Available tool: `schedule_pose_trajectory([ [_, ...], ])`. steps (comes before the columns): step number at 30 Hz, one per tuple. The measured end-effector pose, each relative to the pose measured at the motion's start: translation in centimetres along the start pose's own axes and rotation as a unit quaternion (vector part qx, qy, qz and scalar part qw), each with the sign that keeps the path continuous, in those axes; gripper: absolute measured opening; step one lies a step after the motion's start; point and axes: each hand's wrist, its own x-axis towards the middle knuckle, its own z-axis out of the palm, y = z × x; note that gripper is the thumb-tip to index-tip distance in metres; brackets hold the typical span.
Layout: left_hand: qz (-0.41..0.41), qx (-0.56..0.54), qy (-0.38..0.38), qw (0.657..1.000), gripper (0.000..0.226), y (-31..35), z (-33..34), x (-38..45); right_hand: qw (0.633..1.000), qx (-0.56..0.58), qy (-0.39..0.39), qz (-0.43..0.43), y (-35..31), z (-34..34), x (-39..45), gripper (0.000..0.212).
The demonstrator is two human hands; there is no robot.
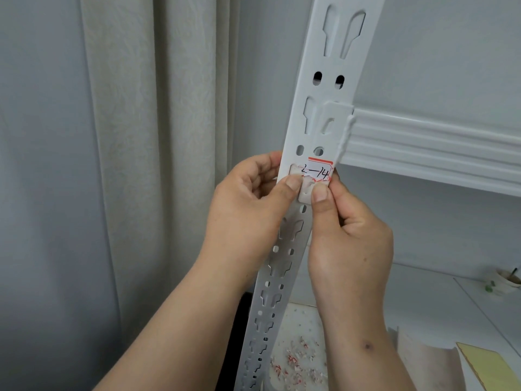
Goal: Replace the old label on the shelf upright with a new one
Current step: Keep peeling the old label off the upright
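A pale curtain [135,136] hangs in folds against a grey wall [451,52] in soft light

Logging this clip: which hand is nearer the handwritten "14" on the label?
Right. The right hand has its thumb just below the label under the "14"; the left hand works the torn left end.

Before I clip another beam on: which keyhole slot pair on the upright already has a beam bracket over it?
The pair just above the label: the beam bracket covers its right slot. The top pair is open on the upright.
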Motion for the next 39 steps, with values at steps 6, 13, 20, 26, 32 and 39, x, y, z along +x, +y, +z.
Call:
schedule_pose_trajectory([
  [6, 0.133, 0.068, 0.080, 0.985, 0.054, -1.7, 1.3, -2.3, 1.000, 0.000, -0.009, 0.000, 0.0, 0.0, 0.1, 0.026],
  [13, 0.316, 0.274, 0.090, 0.904, 0.031, -2.2, 1.0, -1.0, 0.999, -0.002, 0.035, -0.027, 0.2, 0.6, -0.3, 0.028],
  [20, 0.376, 0.305, 0.112, 0.868, 0.017, -2.6, 0.8, -0.2, 0.998, -0.008, 0.039, -0.041, 0.6, 0.8, -0.2, 0.032],
  [26, 0.377, 0.289, 0.118, 0.872, 0.016, -2.6, 1.1, -0.1, 0.999, -0.001, 0.037, -0.036, 0.6, 0.8, -0.2, 0.032],
  [32, 0.361, 0.289, 0.104, 0.881, 0.014, -2.6, 1.1, 0.0, 0.999, 0.008, 0.038, -0.035, 0.7, 0.8, -0.2, 0.032],
  [39, 0.356, 0.285, 0.104, 0.884, 0.011, -2.7, 1.1, 0.0, 0.999, 0.003, 0.030, -0.027, 0.6, 0.8, -0.2, 0.033],
])
